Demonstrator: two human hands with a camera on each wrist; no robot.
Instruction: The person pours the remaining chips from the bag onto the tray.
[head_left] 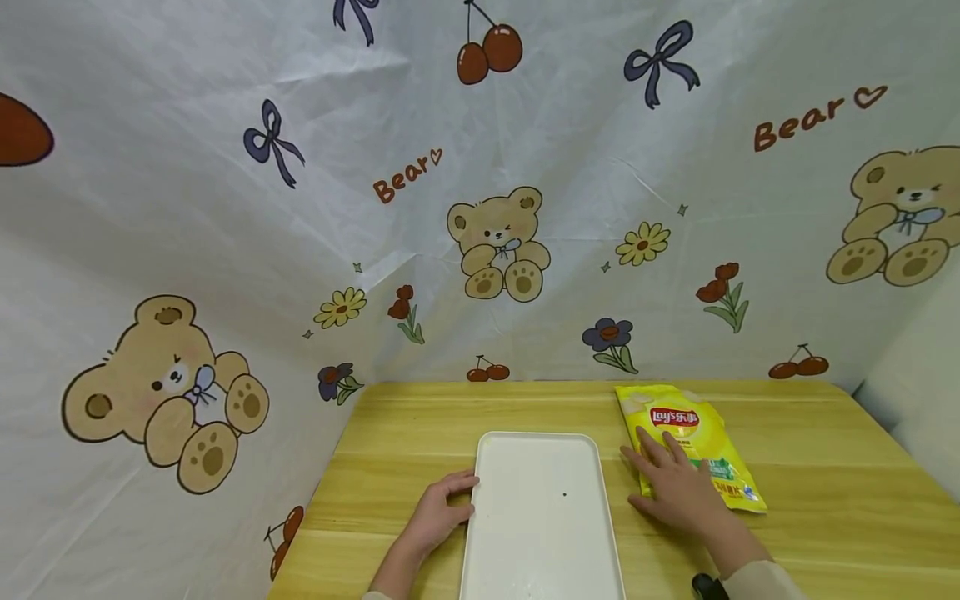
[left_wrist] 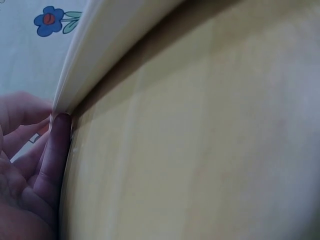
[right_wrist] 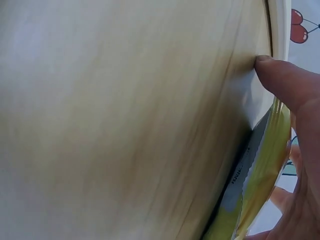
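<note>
Tray (head_left: 536, 517): I see its long axis pointing at the tabletop's (head_left: 810, 450) back edge, well short of it.
Chip bag (head_left: 705, 442): right of the tray, top close to the back edge, long axis slanting nearer and rightward.
Left hand (head_left: 437, 515): relaxed fingers touching the tray's left rim.
Right hand (head_left: 675, 487): spread wide, palm down on the bag.
</note>
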